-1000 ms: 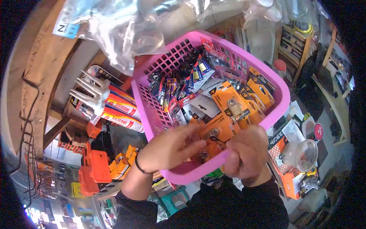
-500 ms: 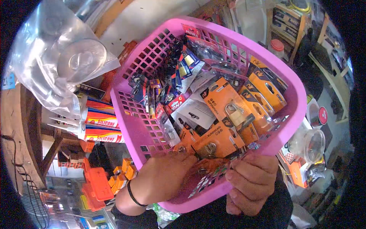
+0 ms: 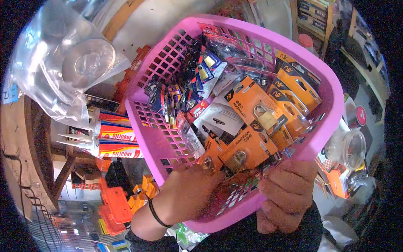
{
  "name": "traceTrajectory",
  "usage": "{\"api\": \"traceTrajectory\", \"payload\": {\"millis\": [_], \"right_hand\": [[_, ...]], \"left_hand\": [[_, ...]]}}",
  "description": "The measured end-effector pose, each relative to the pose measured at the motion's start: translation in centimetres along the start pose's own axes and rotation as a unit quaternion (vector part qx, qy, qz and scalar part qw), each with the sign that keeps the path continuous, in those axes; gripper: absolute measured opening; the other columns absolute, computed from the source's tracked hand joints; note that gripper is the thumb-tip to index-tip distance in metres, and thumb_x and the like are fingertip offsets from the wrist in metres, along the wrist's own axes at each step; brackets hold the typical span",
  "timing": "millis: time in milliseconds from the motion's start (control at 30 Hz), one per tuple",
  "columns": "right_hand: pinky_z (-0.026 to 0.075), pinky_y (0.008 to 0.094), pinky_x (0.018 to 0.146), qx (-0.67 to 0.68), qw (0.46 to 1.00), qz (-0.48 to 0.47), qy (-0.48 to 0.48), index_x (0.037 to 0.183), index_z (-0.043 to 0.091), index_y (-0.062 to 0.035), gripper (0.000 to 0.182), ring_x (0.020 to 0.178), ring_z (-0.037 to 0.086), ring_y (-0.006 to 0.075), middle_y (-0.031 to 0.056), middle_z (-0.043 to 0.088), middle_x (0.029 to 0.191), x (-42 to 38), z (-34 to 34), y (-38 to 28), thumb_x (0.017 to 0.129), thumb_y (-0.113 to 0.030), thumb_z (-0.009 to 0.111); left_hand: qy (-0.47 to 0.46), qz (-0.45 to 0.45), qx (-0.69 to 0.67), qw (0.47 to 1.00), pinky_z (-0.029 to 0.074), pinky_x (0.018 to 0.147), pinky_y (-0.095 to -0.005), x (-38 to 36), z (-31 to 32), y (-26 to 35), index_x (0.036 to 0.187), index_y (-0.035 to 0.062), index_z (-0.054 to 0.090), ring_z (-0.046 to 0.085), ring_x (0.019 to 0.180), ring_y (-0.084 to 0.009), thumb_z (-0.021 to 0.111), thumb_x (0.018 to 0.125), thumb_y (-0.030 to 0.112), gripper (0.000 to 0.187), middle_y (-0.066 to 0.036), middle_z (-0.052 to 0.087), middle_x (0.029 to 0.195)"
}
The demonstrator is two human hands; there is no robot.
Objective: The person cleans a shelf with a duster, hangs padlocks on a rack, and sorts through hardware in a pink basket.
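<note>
A pink plastic basket is tilted in front of me, full of carded hardware packs. My right hand is closed around its near right rim, with the fingers curled over the edge. Inside the near left part is my left hand, wearing a black wristband; its fingertips dip among the packs and are hidden. Just beyond those fingers lies an orange padlock pack. Another orange padlock pack with a brass lock rests above it. Several dark blue packs fill the far left.
Silicone tubes lie at the left, below a clear plastic bag with round items. Lower left are an orange plastic case and small yellow boxes. A clear jar stands at the right.
The basket and both hands have shifted slightly to the right in view. My left hand stays inside the basket, and my right hand keeps its grip on the rim.
</note>
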State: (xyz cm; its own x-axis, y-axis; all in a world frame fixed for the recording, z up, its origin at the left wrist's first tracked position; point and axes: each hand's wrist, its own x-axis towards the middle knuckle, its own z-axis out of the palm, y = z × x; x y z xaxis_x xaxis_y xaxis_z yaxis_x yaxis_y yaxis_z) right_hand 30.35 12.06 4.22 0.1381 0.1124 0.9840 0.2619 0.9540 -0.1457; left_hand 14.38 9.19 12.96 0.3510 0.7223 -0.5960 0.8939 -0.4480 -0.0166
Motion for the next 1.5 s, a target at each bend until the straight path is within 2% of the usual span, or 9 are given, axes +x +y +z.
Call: {"api": "traceTrajectory", "payload": {"millis": [367,467,633,733,833,1167,1300,1367,1500], "right_hand": [[0.042,0.0362,0.053,0.017,1.0,-0.022,0.012,0.076,0.044,-0.0117,0.027,0.047,0.051,0.0173,0.0039,0.054,0.059,0.1,0.1,0.6,0.086,-0.037,0.04],[0.046,0.0343,0.051,0.043,0.998,-0.05,0.016,0.073,0.05,-0.0105,0.024,0.049,0.055,0.0195,0.0071,0.056,0.059,0.0,0.0,0.9,0.071,-0.034,0.054],[0.042,0.0372,0.054,0.014,1.0,-0.017,-0.005,0.079,0.044,-0.0106,0.027,0.05,0.052,0.0186,0.0055,0.055,0.062,-0.3,-0.1,0.4,0.087,-0.036,0.039],[0.044,0.0384,0.053,0.032,0.996,0.036,-0.08,0.077,0.05,-0.0097,0.022,0.061,0.056,0.0215,0.0086,0.057,0.071,0.6,-1.3,-0.4,0.068,-0.027,0.06],[0.04,0.0403,0.056,0.021,0.999,0.01,-0.04,0.078,0.046,-0.0081,0.029,0.051,0.051,0.0224,0.0075,0.054,0.065,0.0,-0.5,0.0,0.086,-0.036,0.04],[0.034,0.0324,0.051,-0.044,0.998,-0.001,-0.039,0.061,0.05,-0.0055,0.002,0.048,0.047,0.0215,0.0072,0.049,0.056,2.0,-0.2,-0.4,0.062,-0.005,0.053],[0.034,0.0344,0.054,-0.073,0.997,0.015,-0.022,0.062,0.051,-0.0037,0.004,0.049,0.046,0.0243,0.0083,0.048,0.057,2.2,0.1,-1.1,0.065,-0.006,0.052],[0.035,0.035,0.056,-0.078,0.996,0.03,-0.032,0.065,0.053,-0.0032,0.004,0.052,0.047,0.0248,0.0083,0.049,0.058,2.3,-0.1,-1.8,0.067,-0.007,0.053],[0.036,0.0347,0.059,-0.1,0.993,0.048,-0.028,0.068,0.055,-0.0041,0.009,0.059,0.048,0.0253,0.0088,0.051,0.061,1.6,0.2,-1.6,0.073,-0.012,0.053]], "left_hand": [[-0.016,-0.014,-0.03,0.999,0.05,0.062,-0.0419,0.1,0.1,0.0,0.098,0.0093,0.055,0.061,0.076,-0.0311,0.049,0.074,0.013,0.025,-0.015,0.06,0.078],[-0.045,-0.025,-0.027,0.998,0.049,0.061,-0.0437,0.2,-0.5,0.0,0.097,0.0097,0.055,0.06,0.076,-0.0316,0.049,0.075,0.014,0.024,-0.015,0.059,0.078],[-0.05,-0.032,0.003,0.998,0.047,0.061,-0.0458,0.2,0.0,0.0,0.094,0.011,0.056,0.06,0.075,-0.0325,0.05,0.074,0.017,0.022,-0.016,0.059,0.077],[0.009,-0.016,-0.055,0.998,0.047,0.062,-0.0451,0.1,0.1,-0.1,0.09,0.0107,0.058,0.06,0.073,-0.0328,0.05,0.073,0.018,0.02,-0.016,0.06,0.079],[0.048,-0.01,-0.089,0.995,0.046,0.061,-0.0448,-0.2,-0.3,0.0,0.087,0.0096,0.058,0.058,0.071,-0.0343,0.05,0.073,0.02,0.02,-0.016,0.059,0.079],[0.299,0.095,-0.149,0.938,0.044,0.06,-0.0425,-0.8,1.5,-0.9,0.08,0.0049,0.056,0.056,0.067,-0.0336,0.05,0.072,0.024,0.022,-0.018,0.056,0.07],[0.399,0.073,-0.19,0.894,0.042,0.056,-0.0357,-1.6,2.3,-1.2,0.081,0.004,0.056,0.053,0.06,-0.0309,0.052,0.072,0.02,0.019,-0.016,0.054,0.067],[0.639,0.091,-0.319,0.694,0.042,0.055,-0.0311,-2.7,3.4,-1.0,0.084,0.0019,0.055,0.054,0.059,-0.0221,0.051,0.072,0.011,0.016,-0.013,0.054,0.067],[0.671,0.14,-0.503,0.525,0.043,0.07,-0.0226,-8.4,6.3,-1.0,0.095,-0.0016,0.052,0.051,0.079,-0.01,0.038,0.077,0.003,0.024,-0.003,0.055,0.088]]}}
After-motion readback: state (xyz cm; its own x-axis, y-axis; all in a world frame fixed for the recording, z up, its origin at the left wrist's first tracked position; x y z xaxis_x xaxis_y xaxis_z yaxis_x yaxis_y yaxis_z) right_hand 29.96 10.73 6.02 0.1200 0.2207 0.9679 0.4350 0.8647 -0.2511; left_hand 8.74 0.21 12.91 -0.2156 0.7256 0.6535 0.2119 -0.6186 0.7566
